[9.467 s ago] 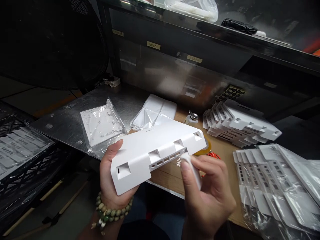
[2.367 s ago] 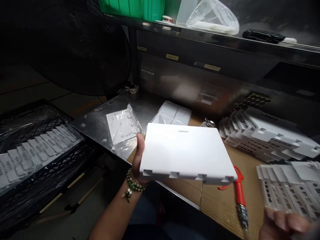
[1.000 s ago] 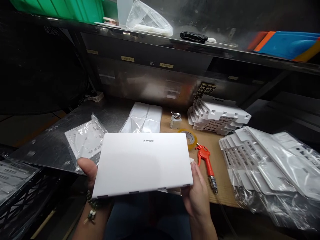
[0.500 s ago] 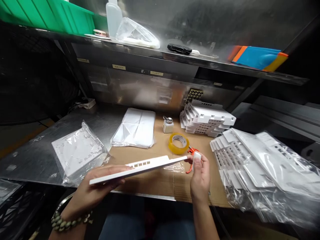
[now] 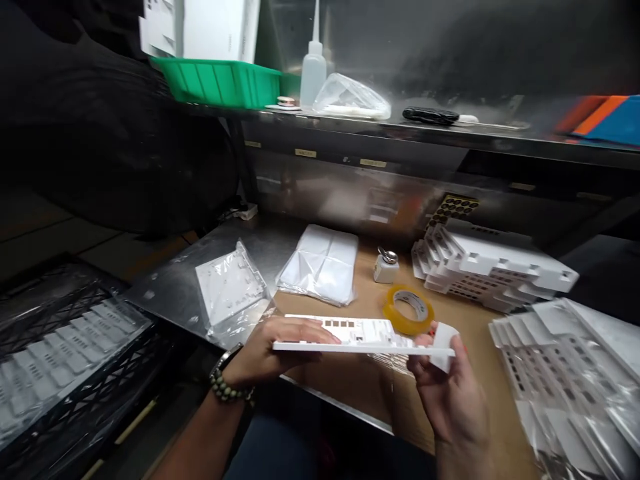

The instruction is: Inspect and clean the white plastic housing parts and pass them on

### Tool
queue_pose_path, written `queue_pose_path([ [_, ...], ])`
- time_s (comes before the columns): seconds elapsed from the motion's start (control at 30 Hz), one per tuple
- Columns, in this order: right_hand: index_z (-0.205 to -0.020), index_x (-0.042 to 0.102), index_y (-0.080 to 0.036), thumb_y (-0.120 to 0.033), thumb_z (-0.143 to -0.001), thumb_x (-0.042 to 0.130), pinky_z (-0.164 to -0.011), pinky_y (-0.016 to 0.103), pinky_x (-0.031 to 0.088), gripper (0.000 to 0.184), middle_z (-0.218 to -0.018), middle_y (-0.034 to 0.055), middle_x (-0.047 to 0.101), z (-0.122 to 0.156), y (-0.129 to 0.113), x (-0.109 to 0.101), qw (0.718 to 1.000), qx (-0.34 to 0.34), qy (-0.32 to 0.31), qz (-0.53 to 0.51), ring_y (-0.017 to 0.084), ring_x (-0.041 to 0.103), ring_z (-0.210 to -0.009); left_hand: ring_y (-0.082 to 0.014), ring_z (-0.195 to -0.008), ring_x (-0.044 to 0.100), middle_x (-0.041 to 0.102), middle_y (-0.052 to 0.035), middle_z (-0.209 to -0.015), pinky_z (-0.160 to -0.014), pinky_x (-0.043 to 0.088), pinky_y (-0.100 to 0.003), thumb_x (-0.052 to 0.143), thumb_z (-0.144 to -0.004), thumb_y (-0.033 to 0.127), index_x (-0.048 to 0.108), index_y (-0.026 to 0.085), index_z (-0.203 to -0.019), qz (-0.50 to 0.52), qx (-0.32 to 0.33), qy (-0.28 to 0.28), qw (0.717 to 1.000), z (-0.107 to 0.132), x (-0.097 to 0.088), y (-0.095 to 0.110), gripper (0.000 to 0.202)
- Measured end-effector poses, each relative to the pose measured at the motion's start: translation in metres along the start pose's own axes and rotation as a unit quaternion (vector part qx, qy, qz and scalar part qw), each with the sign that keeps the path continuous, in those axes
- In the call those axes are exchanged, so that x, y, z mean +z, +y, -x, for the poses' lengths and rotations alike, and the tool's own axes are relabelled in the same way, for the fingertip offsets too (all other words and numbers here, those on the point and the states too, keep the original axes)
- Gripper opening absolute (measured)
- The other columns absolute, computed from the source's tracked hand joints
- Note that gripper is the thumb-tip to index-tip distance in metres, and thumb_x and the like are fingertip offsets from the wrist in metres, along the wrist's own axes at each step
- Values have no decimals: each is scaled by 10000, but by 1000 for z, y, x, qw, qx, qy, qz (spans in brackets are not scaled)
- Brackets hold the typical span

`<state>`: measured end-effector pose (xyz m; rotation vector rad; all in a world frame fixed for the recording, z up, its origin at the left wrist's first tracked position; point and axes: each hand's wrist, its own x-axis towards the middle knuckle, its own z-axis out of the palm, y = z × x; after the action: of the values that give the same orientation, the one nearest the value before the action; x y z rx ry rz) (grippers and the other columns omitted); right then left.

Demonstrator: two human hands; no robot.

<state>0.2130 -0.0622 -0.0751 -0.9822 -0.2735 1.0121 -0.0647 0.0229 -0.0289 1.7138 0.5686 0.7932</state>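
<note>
My left hand (image 5: 287, 347) grips the left end of a thin white plastic panel (image 5: 370, 333), which is held nearly level and seen almost edge-on. It has a row of rectangular slots and raised parts on its upper face. At the panel's right end, my right hand (image 5: 453, 393) pinches a small soft white piece (image 5: 441, 340), like cloth or paper, against the edge. Just behind the panel lies a roll of yellow tape (image 5: 409, 310). Orange-handled scissors are mostly hidden behind my right hand.
A bagged panel (image 5: 233, 283) and a pile of clear bags (image 5: 323, 263) lie to the left. Stacked white panels (image 5: 495, 260) and bagged panels (image 5: 565, 360) stand right. A small dispenser bottle (image 5: 386, 268) is behind the tape. A crate (image 5: 95, 373) holds more panels at left.
My view has turned left, bringing the crate of panels into sight. The panel has come nearer level, and the white piece in my right hand now presses over its right end.
</note>
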Motion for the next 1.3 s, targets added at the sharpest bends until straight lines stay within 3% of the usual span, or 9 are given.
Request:
queue_pose_path([
  [0.13, -1052, 668, -214, -492, -884, 687, -593, 251, 540, 326, -709, -28, 602, 1, 2, 3, 999, -39, 36, -8, 130, 579, -620, -352, -1301, 611, 795, -153, -1106, -1252, 223, -489, 774, -699, 704, 840, 231, -958, 81, 81, 105, 988, 0, 7, -10, 543],
  [0.27, -989, 674, -230, -502, -939, 572, -747, 370, 555, 294, -633, -23, 531, 10, 5, 14, 997, -79, 22, -4, 180, 598, -679, -276, -1508, 381, 549, -44, -1551, -1207, 335, -435, 525, -869, 791, 704, 315, -1282, 414, 57, 337, 844, -12, 19, -24, 655],
  [0.43, -900, 648, -209, -493, -930, 540, -533, 308, 466, 306, -590, -5, 512, 17, 12, 16, 993, -108, 8, 56, 160, 542, -539, -329, -1376, 553, 677, -199, -1362, -1156, 400, -440, 428, -996, 574, 627, 86, -1346, 658, -127, 163, 724, -23, 17, -30, 633],
  [0.53, -1039, 608, -244, -577, -901, 555, -401, 273, 368, 365, -605, -26, 553, 11, 12, 5, 986, -69, -39, 144, 142, 448, -433, -375, -1284, 623, 730, -210, -1258, -1128, 427, -479, 530, -963, 461, 613, 47, -1357, 676, -162, 133, 706, -15, 15, -26, 578],
  [0.6, -1116, 592, -257, -612, -881, 605, -471, 280, 441, 426, -760, 5, 669, 5, 8, -2, 965, -79, -40, 245, 176, 575, -564, -401, -1223, 657, 743, -215, -1224, -1103, 447, -512, 590, -918, 373, 598, 29, -1371, 678, -188, 131, 698, -10, 14, -22, 569],
  [0.77, -1244, 650, -244, -678, -884, 594, -717, 347, 507, 566, -1220, 101, 697, 16, -4, 4, 826, -211, 61, 519, 300, 654, -1055, -403, -1136, 701, 750, -207, -1205, -1058, 484, -532, 591, -901, 334, 571, 37, -1404, 689, -213, 166, 672, -14, 20, -13, 585],
  [0.93, -1266, 580, -279, -493, -1026, 513, -811, 290, 506, 329, -1149, 42, 699, 72, 27, 51, 816, -267, -136, 494, 198, 665, -1021, -375, -1086, 725, 760, -197, -1177, -1052, 492, -509, 542, -944, 303, 580, 41, -1397, 685, -221, 209, 662, -26, 39, 0, 525],
  [1.07, -1191, 563, -238, -172, -1010, 568, -885, 300, 491, 193, -1081, 35, 666, 93, 51, 82, 767, -376, -302, 424, 176, 622, -999, -359, -1062, 732, 765, -190, -1159, -1067, 481, -488, 543, -922, 263, 605, 42, -1371, 687, -228, 205, 659, -28, 48, 8, 504],
  [1.3, -1088, 630, -211, -106, -964, 635, -851, 341, 461, 163, -1043, 56, 651, 91, 42, 80, 718, -411, -320, 462, 194, 592, -948, -361, -1072, 724, 766, -184, -1142, -1079, 466, -489, 513, -900, 277, 625, 45, -1341, 706, -231, 199, 639, -27, 47, 12, 511],
])
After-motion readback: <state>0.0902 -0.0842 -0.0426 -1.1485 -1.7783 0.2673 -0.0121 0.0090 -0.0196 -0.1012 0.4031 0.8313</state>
